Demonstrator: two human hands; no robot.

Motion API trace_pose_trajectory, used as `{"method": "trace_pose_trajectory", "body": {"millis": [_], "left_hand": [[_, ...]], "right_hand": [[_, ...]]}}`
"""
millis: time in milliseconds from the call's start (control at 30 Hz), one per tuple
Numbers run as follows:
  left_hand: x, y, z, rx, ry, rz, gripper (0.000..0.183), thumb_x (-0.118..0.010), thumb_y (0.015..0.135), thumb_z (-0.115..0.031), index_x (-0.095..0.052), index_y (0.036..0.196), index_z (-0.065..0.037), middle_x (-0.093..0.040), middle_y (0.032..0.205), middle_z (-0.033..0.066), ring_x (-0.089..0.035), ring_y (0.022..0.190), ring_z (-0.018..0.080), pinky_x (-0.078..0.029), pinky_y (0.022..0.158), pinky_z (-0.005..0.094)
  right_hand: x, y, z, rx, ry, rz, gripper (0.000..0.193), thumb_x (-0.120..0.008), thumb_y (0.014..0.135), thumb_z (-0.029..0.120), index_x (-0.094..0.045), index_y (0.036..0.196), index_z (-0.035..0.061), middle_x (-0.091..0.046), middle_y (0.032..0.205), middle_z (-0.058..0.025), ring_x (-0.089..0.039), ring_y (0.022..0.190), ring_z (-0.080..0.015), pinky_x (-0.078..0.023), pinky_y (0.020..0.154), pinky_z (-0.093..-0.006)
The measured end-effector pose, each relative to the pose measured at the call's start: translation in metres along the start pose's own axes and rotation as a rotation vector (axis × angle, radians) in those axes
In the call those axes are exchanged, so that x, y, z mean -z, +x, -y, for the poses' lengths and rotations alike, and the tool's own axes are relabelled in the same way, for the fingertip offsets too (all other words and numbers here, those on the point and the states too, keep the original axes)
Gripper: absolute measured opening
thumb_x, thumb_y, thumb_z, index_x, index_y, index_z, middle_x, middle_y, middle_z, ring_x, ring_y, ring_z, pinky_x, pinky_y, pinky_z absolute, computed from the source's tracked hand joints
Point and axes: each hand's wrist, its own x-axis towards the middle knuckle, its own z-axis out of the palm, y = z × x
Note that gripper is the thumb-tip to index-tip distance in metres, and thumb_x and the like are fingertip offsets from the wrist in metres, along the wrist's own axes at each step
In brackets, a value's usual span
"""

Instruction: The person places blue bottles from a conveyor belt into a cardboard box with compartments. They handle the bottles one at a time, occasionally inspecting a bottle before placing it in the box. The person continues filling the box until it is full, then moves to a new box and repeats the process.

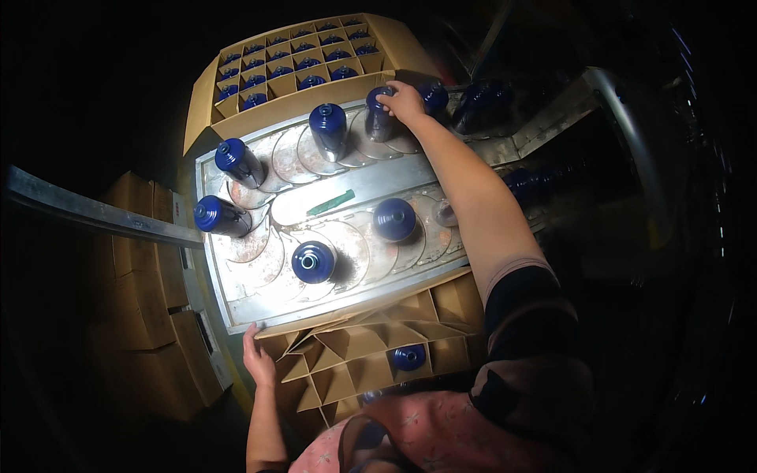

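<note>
My right arm reaches across the conveyor, and my right hand (405,102) closes its fingers on the top of a blue bottle (380,122) that stands upright near the far rail. My left hand (259,361) is at the left corner of a near cardboard box (347,356), its fingers hooked over the edge beside the conveyor frame. In that box, brown dividers lean unevenly, and a blue bottle (409,357) sits in one compartment. Other blue bottles stand on the conveyor, among them one (313,262) near the front and one (395,220) right of it.
A curved conveyor of overlapping metal plates (260,260) loops round a centre strip bearing a green mark (331,202). Beyond it stands a divided carton (229,120) holding several blue bottles. Stacked boxes (146,292) are at left, below a metal rail (102,209). Another curved rail (619,118) rises at right.
</note>
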Motion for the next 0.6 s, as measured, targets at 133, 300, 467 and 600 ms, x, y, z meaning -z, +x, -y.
{"method": "trace_pose_trajectory", "body": {"millis": [133, 300, 467, 600], "left_hand": [[0.010, -0.003, 0.013, -0.048, 0.005, -0.016, 0.048, -0.042, 0.074, 0.022, -0.056, 0.111, -0.005, -0.058, 0.126, 0.0136, -0.055, 0.119, 0.0319, -0.045, 0.098, 0.0374], [0.006, -0.020, 0.037, -0.175, 0.073, -0.103, 0.046, -0.045, 0.077, 0.019, -0.056, 0.114, -0.007, -0.061, 0.121, 0.0117, -0.058, 0.113, 0.0325, -0.047, 0.094, 0.0379], [-0.013, -0.048, 0.033, -0.068, -0.082, -0.072, 0.042, -0.049, 0.083, 0.015, -0.059, 0.117, -0.007, -0.061, 0.124, 0.0087, -0.059, 0.113, 0.0286, -0.048, 0.094, 0.0349], [-0.016, -0.081, 0.001, -0.401, -0.016, -0.167, 0.038, -0.055, 0.084, 0.010, -0.063, 0.117, -0.008, -0.063, 0.123, 0.0063, -0.057, 0.114, 0.0247, -0.046, 0.097, 0.0337]], "right_hand": [[0.048, -0.098, -0.002, 0.199, 0.321, 0.068, 0.036, -0.067, 0.086, 0.009, -0.061, 0.122, 0.0043, -0.057, 0.064, 0.0009, -0.053, 0.056, -0.0047, -0.045, 0.052, -0.0214], [0.144, -0.291, -0.073, 0.043, 0.370, -0.020, 0.029, -0.063, 0.091, 0.007, -0.062, 0.119, 0.0035, -0.054, 0.072, 0.0034, -0.050, 0.064, -0.0030, -0.041, 0.057, -0.0183], [0.223, -0.470, -0.178, -0.180, -0.244, -0.140, 0.040, -0.065, 0.091, 0.025, -0.060, 0.125, 0.0064, -0.064, 0.103, -0.0086, -0.059, 0.101, -0.0181, -0.046, 0.090, -0.0299], [0.218, -0.573, -0.227, -0.384, -0.210, 0.092, 0.047, -0.053, 0.096, 0.042, -0.059, 0.126, 0.0059, -0.063, 0.119, -0.0109, -0.057, 0.112, -0.0246, -0.039, 0.101, -0.0318]]}}
